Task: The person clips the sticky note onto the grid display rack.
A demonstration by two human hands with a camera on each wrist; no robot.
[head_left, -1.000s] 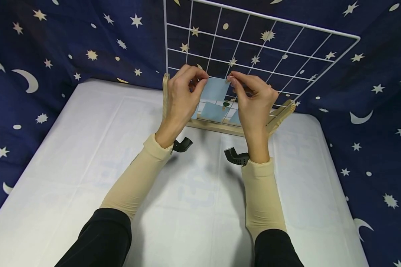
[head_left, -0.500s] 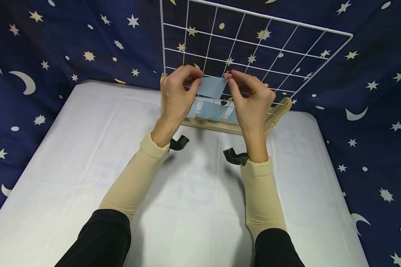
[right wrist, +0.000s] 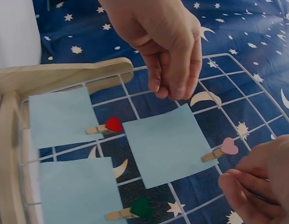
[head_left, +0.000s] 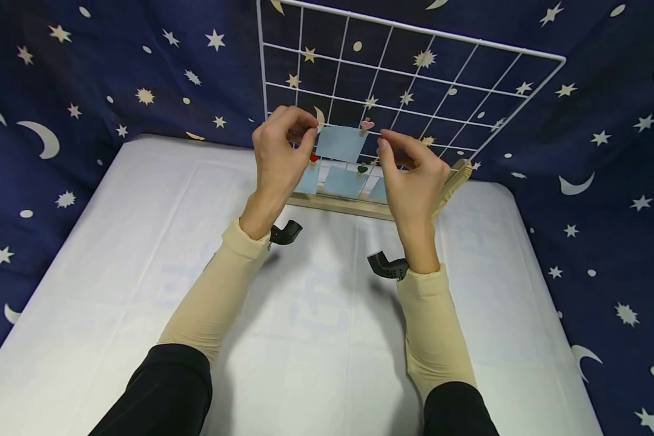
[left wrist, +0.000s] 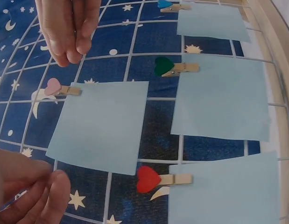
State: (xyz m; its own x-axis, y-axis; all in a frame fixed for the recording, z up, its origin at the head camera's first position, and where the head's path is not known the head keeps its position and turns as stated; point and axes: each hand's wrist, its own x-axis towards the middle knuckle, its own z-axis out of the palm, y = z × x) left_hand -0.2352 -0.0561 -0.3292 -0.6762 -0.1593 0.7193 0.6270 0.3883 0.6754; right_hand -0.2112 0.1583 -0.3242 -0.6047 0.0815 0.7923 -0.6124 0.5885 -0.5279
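Observation:
A light-blue paper square (head_left: 340, 143) hangs on the white wire grid (left wrist: 135, 44), held at its upper right corner by a wooden clothespin with a pink heart (right wrist: 228, 146). My left hand (head_left: 283, 145) is by the paper's upper left corner; in the left wrist view its fingertips (left wrist: 58, 179) lie just off that corner, which shows whole. Right of the pink-heart clothespin is my right hand (head_left: 414, 175), thumb and forefinger bent toward each other with nothing between them. In the right wrist view a gap shows between these fingertips (right wrist: 228, 182) and the clothespin.
Below hang several more blue squares, pinned by clothespins with a red heart (left wrist: 148, 179), a green heart (left wrist: 164, 66) and a blue heart (left wrist: 165, 4). The grid stands in a wooden base (head_left: 349, 206) on a white-covered table (head_left: 316, 339), before a star-patterned curtain (head_left: 142, 60).
My right hand has let go of the pink-heart clothespin and moved slightly right and down. My left hand has shifted left in the head view, as the whole view has drifted left too.

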